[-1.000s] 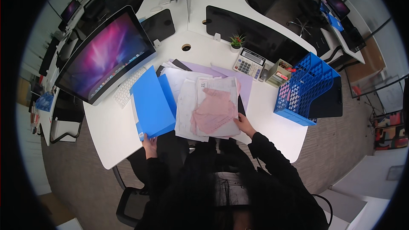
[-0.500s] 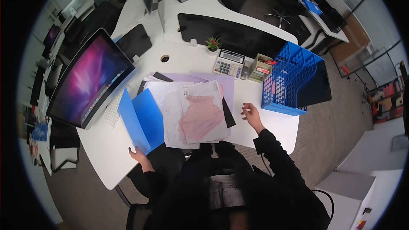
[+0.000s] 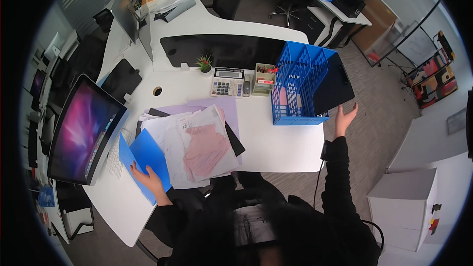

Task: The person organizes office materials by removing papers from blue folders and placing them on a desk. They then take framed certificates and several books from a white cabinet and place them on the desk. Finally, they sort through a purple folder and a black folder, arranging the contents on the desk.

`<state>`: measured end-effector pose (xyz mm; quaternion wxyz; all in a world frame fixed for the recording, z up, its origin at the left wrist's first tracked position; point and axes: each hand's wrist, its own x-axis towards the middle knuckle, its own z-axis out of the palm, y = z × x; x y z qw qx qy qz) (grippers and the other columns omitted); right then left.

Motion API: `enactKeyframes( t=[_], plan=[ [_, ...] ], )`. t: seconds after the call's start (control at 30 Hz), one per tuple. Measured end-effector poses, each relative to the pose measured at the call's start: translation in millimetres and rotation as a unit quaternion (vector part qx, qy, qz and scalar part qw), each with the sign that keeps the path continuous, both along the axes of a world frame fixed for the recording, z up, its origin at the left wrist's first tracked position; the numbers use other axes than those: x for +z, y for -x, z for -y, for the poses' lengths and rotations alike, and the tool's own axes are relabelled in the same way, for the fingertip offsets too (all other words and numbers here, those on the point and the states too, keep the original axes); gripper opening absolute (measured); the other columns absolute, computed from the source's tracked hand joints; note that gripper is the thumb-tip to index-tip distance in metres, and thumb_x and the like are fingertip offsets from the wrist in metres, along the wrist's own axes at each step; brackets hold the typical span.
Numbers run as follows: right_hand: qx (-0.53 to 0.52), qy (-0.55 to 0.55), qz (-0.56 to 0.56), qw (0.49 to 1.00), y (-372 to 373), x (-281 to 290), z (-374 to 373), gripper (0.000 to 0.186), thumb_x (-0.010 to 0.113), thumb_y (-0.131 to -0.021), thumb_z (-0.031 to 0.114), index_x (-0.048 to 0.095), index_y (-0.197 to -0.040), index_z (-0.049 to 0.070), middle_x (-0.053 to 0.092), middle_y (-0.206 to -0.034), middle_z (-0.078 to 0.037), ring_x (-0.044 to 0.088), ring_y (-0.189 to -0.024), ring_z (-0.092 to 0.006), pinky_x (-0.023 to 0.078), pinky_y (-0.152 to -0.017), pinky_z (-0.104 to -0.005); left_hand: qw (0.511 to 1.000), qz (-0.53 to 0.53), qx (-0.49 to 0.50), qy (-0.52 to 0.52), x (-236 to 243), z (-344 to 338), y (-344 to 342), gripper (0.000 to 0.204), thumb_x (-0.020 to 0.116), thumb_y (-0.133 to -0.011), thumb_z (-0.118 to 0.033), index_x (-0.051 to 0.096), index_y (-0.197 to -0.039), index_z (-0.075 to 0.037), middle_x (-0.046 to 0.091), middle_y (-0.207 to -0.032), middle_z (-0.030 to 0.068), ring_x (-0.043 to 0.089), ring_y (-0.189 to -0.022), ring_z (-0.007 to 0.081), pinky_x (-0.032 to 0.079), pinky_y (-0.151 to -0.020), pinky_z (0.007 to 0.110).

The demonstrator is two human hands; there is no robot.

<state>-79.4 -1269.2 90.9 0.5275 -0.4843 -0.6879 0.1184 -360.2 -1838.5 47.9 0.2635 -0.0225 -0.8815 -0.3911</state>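
My left hand (image 3: 148, 180) is open, thumb and fingers apart, at the near part of a standing-open blue folder (image 3: 149, 152). Whether it touches the folder I cannot tell. Right of the folder lies a messy pile of white papers (image 3: 173, 143), with torn-looking pink sheets (image 3: 208, 150) on top and purple sheets (image 3: 228, 111) and black pieces poking out beneath. My right hand (image 3: 346, 116) is raised and open, holding nothing, just beyond the near right corner of a blue plastic file rack (image 3: 300, 119).
Behind the pile stand a calculator (image 3: 228, 83), a pen holder (image 3: 263, 81) and a potted plant (image 3: 204, 64) before a dark divider (image 3: 226, 49). At left, a monitor (image 3: 86, 128) overhangs a white keyboard (image 3: 116, 160). A white cabinet (image 3: 401, 207) stands right of the desk.
My right hand has moved right, from beside the papers to beside the file rack, fingers spreading. My left hand has risen from the desk edge over the folder. The view has shifted right.
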Motion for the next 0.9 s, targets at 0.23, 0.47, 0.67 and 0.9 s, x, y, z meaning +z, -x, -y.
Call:
enactKeyframes(
  t=[0.23,0.47,0.67,0.9],
  plan=[
    [0.03,0.04,-0.095,0.994,-10.3,5.7,-9.0,0.049,0.053,-0.073,0.007,0.034,-0.118,0.001,0.037,-0.119,-0.017,0.035,-0.113,-0.027,0.025,-0.094,-0.0334,0.999,0.039,-0.006,0.023,-0.9,-8.3,-13.4,0.045,0.047,-0.072,-0.004,0.036,-0.115,0.001,0.029,-0.123,0.0227,0.026,-0.115,0.0364,0.021,-0.095,0.041],
    [0.276,0.097,-0.105,0.95,54.3,35.1,31.3,0.014,0.044,-0.08,0.003,0.052,-0.091,0.0,0.057,-0.081,-0.008,0.055,-0.08,-0.0145,0.041,-0.074,-0.0255,0.993,0.088,0.002,0.074,-23.7,12.3,-29.1,0.042,0.048,-0.07,-0.003,0.04,-0.111,0.002,0.03,-0.121,0.0244,0.028,-0.114,0.0372,0.024,-0.093,0.041],
    [0.472,0.177,0.105,0.857,139.4,-12.5,51.4,0.014,0.049,-0.075,0.002,0.054,-0.087,-0.002,0.058,-0.079,-0.012,0.057,-0.065,-0.0164,0.046,-0.058,-0.0255,0.993,0.107,0.028,0.041,-17.4,22.3,-44.9,0.042,0.048,-0.07,-0.003,0.041,-0.111,0.0,0.029,-0.122,0.0244,0.025,-0.116,0.0368,0.023,-0.094,0.041],
    [0.401,0.065,0.235,0.883,209.2,-25.8,69.0,0.046,0.056,-0.067,0.006,0.04,-0.11,0.006,0.044,-0.105,-0.017,0.051,-0.089,-0.032,0.044,-0.072,-0.0357,0.988,0.123,0.088,0.026,-10.9,43.7,-61.3,0.04,0.047,-0.071,-0.003,0.042,-0.111,-0.003,0.028,-0.123,0.0229,0.025,-0.116,0.0353,0.021,-0.095,0.042]
  ],
)
